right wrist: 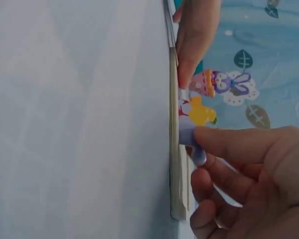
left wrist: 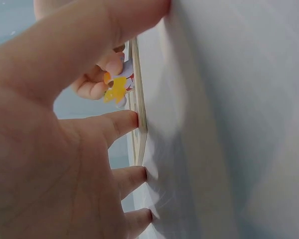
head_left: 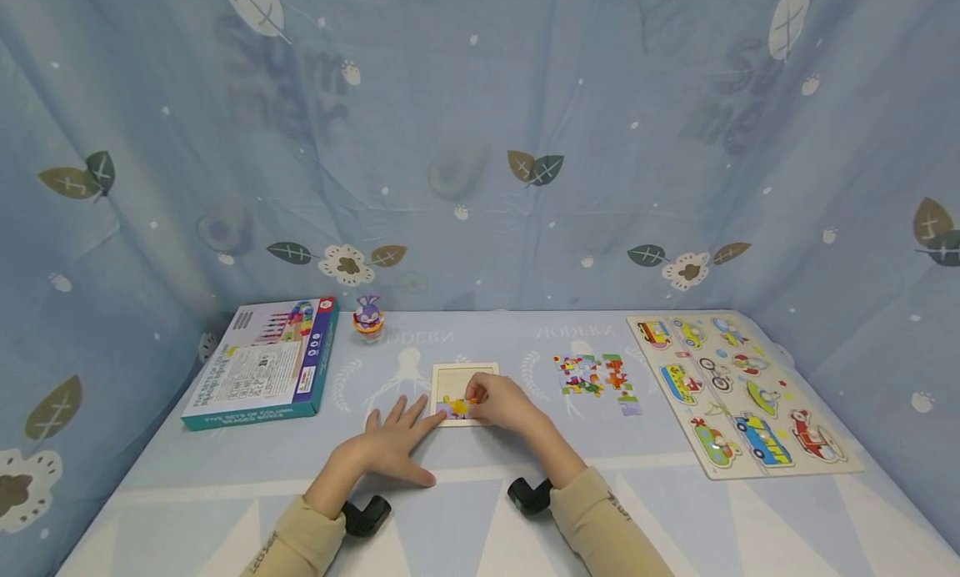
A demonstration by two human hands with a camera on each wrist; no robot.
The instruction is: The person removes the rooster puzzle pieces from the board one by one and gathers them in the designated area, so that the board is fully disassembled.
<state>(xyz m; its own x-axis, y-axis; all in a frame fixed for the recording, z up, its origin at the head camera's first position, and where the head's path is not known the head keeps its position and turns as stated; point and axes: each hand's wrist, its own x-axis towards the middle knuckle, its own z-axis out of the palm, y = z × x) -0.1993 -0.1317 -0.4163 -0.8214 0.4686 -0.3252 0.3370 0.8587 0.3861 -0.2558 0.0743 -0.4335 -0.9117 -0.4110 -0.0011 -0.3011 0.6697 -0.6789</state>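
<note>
My right hand pinches a lavender jigsaw piece between thumb and fingers, at the lower right of a small wooden puzzle tray. The piece looks tilted in the right wrist view; its far side is hidden by the fingers. Beside it, yellow and lavender jigsaw pieces lie along the tray's lower left. My left hand is spread palm down on the table, and its index fingertip touches the tray's lower left corner. In the left wrist view, a yellow part of the picture shows near the right hand's fingertips.
Loose jigsaw pieces lie in a cluster right of the tray. Further right lies a wooden vehicle puzzle board. A boxed bead set lies at the left, with a purple rabbit toy near it. A patterned curtain hangs behind.
</note>
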